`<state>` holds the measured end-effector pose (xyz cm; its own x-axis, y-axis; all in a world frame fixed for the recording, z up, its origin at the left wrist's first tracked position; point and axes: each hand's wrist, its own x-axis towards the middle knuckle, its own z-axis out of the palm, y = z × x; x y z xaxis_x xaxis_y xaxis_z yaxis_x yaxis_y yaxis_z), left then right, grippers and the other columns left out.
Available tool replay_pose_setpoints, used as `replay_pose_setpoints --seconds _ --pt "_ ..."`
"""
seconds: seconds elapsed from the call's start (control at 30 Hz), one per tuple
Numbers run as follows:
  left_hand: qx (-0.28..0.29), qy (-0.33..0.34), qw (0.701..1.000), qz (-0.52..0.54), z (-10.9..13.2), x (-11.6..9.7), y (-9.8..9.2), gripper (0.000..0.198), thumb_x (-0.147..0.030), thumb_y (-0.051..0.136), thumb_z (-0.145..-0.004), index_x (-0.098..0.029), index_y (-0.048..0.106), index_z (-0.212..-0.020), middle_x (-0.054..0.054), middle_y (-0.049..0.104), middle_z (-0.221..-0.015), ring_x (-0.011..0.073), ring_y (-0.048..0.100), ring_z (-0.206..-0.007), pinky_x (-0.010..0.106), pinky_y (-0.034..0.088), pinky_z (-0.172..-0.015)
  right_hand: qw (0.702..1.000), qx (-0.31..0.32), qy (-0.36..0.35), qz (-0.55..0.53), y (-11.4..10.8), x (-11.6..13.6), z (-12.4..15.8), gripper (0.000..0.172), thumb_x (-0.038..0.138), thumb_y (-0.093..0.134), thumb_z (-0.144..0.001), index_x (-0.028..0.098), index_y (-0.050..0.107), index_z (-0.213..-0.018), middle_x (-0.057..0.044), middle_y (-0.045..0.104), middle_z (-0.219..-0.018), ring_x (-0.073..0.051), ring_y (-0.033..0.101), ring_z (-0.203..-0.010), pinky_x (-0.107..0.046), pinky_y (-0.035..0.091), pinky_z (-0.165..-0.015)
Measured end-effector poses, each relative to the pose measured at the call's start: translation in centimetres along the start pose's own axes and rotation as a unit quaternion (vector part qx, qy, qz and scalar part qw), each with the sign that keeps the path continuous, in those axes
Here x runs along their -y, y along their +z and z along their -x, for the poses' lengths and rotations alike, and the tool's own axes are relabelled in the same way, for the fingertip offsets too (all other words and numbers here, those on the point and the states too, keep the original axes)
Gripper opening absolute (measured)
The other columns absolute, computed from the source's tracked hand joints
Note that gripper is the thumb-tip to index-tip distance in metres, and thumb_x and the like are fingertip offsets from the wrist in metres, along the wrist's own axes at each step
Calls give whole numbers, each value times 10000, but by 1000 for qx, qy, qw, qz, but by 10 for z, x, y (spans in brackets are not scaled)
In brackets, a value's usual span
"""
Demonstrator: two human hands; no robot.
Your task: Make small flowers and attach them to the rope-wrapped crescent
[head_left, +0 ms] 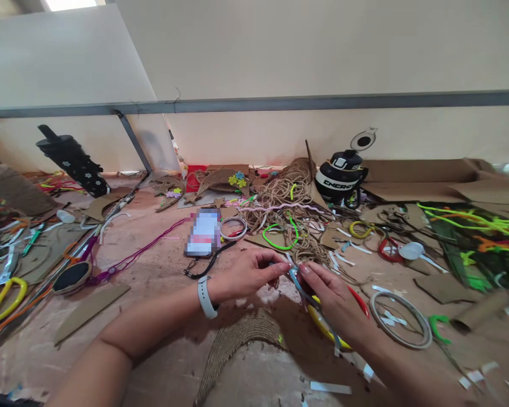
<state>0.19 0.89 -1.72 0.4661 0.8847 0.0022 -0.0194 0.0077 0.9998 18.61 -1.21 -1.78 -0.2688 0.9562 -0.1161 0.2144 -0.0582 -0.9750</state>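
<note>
Both hands meet in the middle of the head view on a thin light-blue strip [296, 279], perhaps a pipe cleaner. My left hand [258, 276], with a pale watch band on the wrist, pinches its upper end between thumb and fingers. Just to the right, my right hand [328, 291] grips the same strip close to that end, and the rest trails down under the palm. Beneath the right hand lie scissors [318, 322] with yellow and red handles, partly covered. A curved piece wound with twine [237, 336] rests on the table below the hands.
A phone [202, 232] lies beyond my left hand. Behind the hands is a heap of twine [280, 192] with a green loop [297, 232]. A black jug [341, 178] stands at the back. A roll of tape [377, 316] and cardboard scraps lie at right.
</note>
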Motion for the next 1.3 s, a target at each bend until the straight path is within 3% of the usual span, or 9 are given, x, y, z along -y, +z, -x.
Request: replay_pose_setpoints --seconds 0.17,0.3,0.43,0.57,0.73,0.9,1.0,1.17,1.3 --pt "-88 5 995 51 6 -7 8 403 -542 634 -782 -141 593 -789 -25 562 -655 79 500 -587 209 404 -587 997 35 -45 55 9 3 7 448 608 443 -882 217 497 -670 25 507 -575 -134 475 -534 -252 400 -503" --pt "-102 0 989 105 10 -9 14 417 -542 647 -777 -130 598 -818 -8 580 -676 89 523 -602 214 414 -587 994 17 -73 78 13 5 9 468 611 427 -884 214 517 -652 10 542 -578 -147 510 -542 -267 429 -528" --pt "-120 -7 983 140 8 2 16 410 -526 675 -759 -129 605 -832 -19 567 -682 78 515 -588 202 400 -568 999 15 -34 35 11 3 6 435 604 478 -858 214 527 -673 11 550 -600 -150 524 -569 -268 461 -553" --pt "-67 -18 991 113 2 11 14 408 -540 620 -794 -134 602 -830 -15 577 -679 84 524 -596 203 394 -572 999 16 32 -23 7 -1 2 393 585 468 -863 227 507 -709 26 535 -583 -141 493 -498 -266 445 -480" --pt "-37 -49 996 67 2 -3 3 403 -522 452 -884 -154 597 -801 6 599 -679 116 559 -604 240 445 -604 998 -12 59 -7 -2 -1 -4 411 622 529 -794 226 477 -696 76 384 -496 -91 323 -403 -216 266 -363" --pt "17 -12 998 -53 3 -9 -5 278 -392 537 -880 -137 646 -890 11 619 -706 108 557 -640 217 440 -621 997 27 66 -3 -10 -1 -9 471 665 564 -754 205 493 -675 78 357 -515 -72 275 -414 -201 213 -360" --pt "49 -2 996 -77 1 -4 -6 278 -371 535 -895 -123 655 -933 11 623 -703 94 546 -620 204 437 -608 997 35 25 69 -14 1 -10 444 625 513 -823 199 549 -704 47 439 -556 -99 375 -468 -212 292 -395" --pt "68 5 992 -107 0 -5 -7 281 -373 532 -903 -133 679 -893 12 641 -701 94 547 -615 196 444 -600 959 7 -149 243 -19 11 -7 284 438 466 -932 216 642 -952 -43 664 -887 -183 597 -819 -293 474 -725" --pt "80 6 993 -91 -1 -1 -7 293 -377 521 -906 -126 669 -875 9 626 -698 87 523 -599 191 439 -588 913 17 -247 324 -19 12 -4 211 312 467 -945 197 631 -879 -59 651 -832 -185 601 -780 -300 467 -699"
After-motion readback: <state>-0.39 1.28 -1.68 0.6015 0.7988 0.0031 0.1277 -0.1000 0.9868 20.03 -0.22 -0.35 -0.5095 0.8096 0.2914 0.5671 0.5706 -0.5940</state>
